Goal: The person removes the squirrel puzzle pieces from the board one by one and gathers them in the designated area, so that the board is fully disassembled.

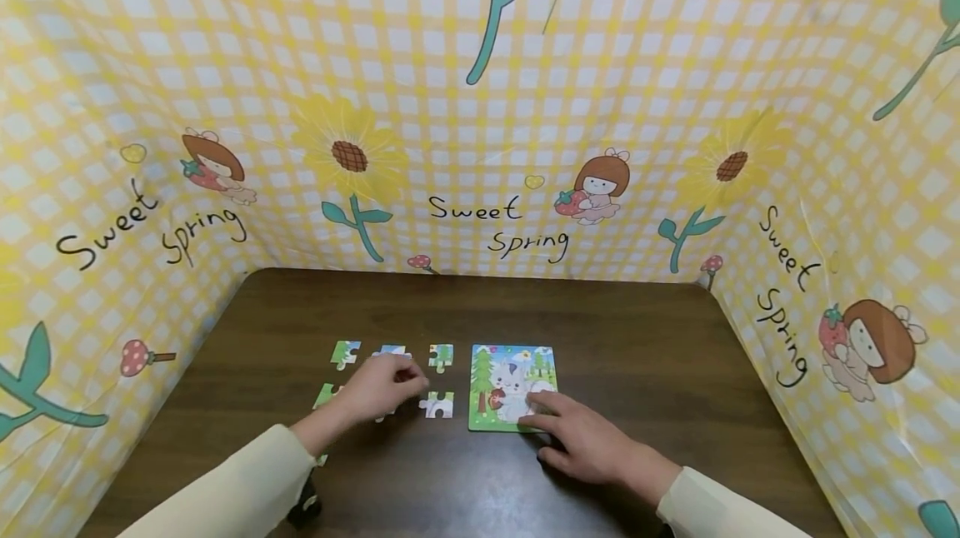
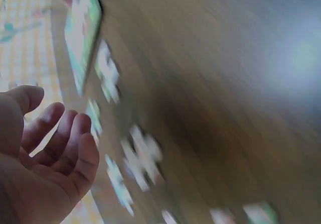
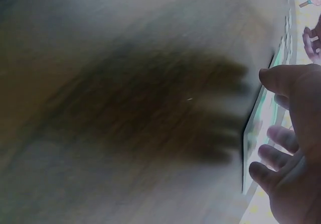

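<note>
Above several loose jigsaw pieces hovers my left hand (image 1: 382, 386), fingers loosely bent and nothing held. The left wrist view shows its thumb apart from the fingers, with a pale piece (image 2: 143, 158) on the table beyond. Just right of it lie a piece with a tree (image 1: 441, 356) and a whitish piece (image 1: 439, 405). My right hand (image 1: 588, 438) reaches over the lower right of a square puzzle board (image 1: 483, 417) picturing a white animal among green trees. Its fingers are spread, with the fingertips overlapping the picture; the thumb is off the board's near edge.
More pieces lie at the left, including a tree piece (image 1: 346, 353) and a green one (image 1: 326, 395) partly behind the left arm. The brown table (image 1: 600, 313) is enclosed by a yellow checked cloth (image 1: 480, 130). A black object (image 1: 306, 505) sits under the left sleeve.
</note>
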`<state>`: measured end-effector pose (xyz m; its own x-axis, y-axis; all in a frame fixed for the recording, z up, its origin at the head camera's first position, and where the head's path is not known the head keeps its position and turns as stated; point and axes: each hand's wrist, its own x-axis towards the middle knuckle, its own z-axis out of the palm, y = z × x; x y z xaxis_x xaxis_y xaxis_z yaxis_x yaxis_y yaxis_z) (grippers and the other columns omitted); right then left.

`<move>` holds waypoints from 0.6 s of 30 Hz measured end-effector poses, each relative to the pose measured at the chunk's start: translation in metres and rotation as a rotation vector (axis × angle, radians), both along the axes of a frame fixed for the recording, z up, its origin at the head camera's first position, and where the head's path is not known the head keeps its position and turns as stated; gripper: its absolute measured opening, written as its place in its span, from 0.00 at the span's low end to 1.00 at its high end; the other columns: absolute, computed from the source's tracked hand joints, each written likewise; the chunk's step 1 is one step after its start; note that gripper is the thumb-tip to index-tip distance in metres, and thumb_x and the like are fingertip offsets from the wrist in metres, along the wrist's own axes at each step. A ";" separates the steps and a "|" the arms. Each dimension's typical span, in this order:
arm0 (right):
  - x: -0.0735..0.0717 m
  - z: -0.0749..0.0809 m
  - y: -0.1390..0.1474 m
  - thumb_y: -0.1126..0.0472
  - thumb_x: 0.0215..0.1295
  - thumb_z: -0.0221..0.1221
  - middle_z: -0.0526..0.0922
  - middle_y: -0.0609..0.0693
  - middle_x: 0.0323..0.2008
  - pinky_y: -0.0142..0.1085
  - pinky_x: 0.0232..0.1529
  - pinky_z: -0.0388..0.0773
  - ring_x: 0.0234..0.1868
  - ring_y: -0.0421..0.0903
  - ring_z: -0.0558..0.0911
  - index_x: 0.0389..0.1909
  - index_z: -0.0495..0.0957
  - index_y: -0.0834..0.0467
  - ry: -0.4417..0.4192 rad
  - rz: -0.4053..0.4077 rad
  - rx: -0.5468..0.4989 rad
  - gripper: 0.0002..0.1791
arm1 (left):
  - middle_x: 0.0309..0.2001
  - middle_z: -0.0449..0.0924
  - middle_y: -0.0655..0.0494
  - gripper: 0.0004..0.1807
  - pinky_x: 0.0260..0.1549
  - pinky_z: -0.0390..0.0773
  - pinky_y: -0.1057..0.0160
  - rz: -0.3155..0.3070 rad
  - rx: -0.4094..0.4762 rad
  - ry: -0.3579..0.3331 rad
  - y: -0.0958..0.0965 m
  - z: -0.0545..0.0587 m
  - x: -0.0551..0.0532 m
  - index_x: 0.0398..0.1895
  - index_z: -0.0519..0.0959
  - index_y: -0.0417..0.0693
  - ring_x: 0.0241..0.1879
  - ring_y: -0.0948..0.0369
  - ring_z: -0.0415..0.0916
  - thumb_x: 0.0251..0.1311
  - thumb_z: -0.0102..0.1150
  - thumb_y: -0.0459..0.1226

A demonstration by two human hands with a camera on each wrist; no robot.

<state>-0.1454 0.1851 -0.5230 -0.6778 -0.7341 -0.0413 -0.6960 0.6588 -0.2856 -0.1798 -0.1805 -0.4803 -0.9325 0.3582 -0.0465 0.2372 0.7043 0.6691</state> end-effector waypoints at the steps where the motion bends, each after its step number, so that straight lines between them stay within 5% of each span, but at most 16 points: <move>1: 0.001 -0.001 0.002 0.51 0.72 0.62 0.67 0.55 0.75 0.51 0.69 0.71 0.76 0.52 0.66 0.69 0.76 0.45 0.002 0.001 -0.003 0.25 | 0.33 0.84 0.62 0.06 0.33 0.77 0.61 -0.023 0.011 -0.001 0.010 0.000 -0.002 0.37 0.87 0.51 0.29 0.65 0.76 0.69 0.63 0.40; 9: 0.004 -0.006 0.014 0.54 0.71 0.63 0.69 0.53 0.73 0.50 0.67 0.73 0.74 0.51 0.69 0.65 0.79 0.46 0.007 -0.020 -0.016 0.22 | 0.39 0.85 0.60 0.10 0.39 0.79 0.58 -0.128 0.056 -0.073 0.068 -0.003 -0.014 0.46 0.87 0.45 0.37 0.64 0.78 0.71 0.60 0.39; 18: 0.004 -0.004 0.016 0.53 0.71 0.62 0.70 0.52 0.73 0.50 0.68 0.72 0.74 0.51 0.69 0.65 0.79 0.46 -0.008 -0.029 0.005 0.22 | 0.36 0.87 0.48 0.11 0.30 0.76 0.61 -0.185 0.111 -0.192 0.100 -0.007 -0.018 0.47 0.86 0.38 0.32 0.51 0.83 0.71 0.59 0.36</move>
